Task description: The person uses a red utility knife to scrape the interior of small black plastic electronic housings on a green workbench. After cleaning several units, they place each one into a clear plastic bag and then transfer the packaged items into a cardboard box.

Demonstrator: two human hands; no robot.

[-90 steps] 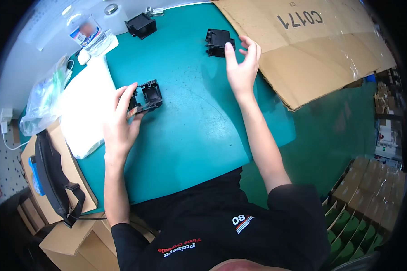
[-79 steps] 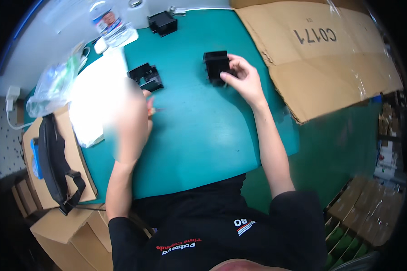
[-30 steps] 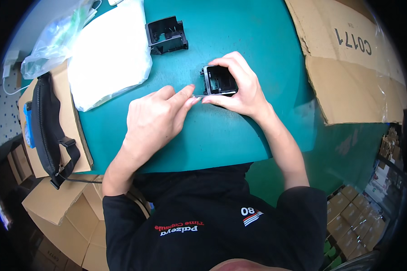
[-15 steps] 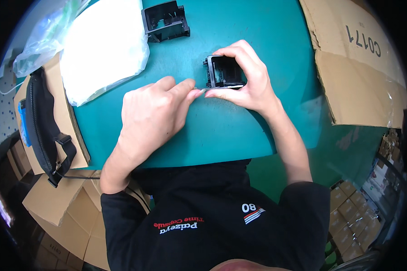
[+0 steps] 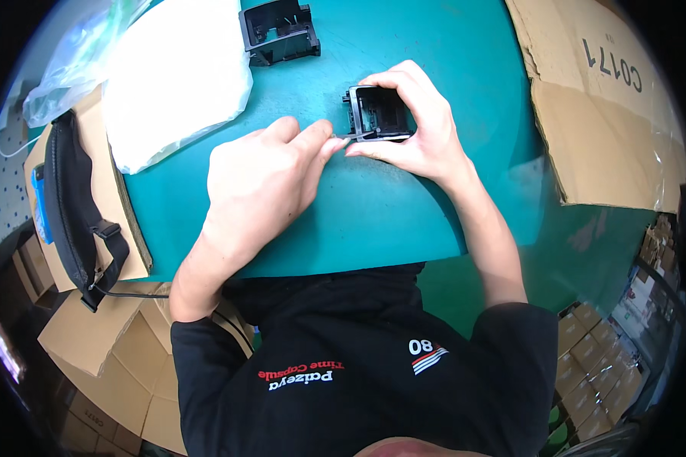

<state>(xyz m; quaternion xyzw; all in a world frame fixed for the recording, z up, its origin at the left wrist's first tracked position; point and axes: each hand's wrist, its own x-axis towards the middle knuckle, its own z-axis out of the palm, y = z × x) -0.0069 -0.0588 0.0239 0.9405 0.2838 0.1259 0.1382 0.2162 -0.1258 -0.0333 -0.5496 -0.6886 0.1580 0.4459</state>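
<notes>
Black housing [image 5: 389, 114] in right grip [image 5: 431, 135]

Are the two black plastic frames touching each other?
Apart: the head view plainly shows green table surface between the nearer frame and the farther frame.

Hands [image 5: 263, 177] holding black housing [image 5: 389, 113], thin implement [image 5: 346, 138], green tabletop [image 5: 381, 221]

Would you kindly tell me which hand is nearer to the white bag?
Left. The left hand is near the white bag, at its lower right; the right hand is farther right.
</notes>
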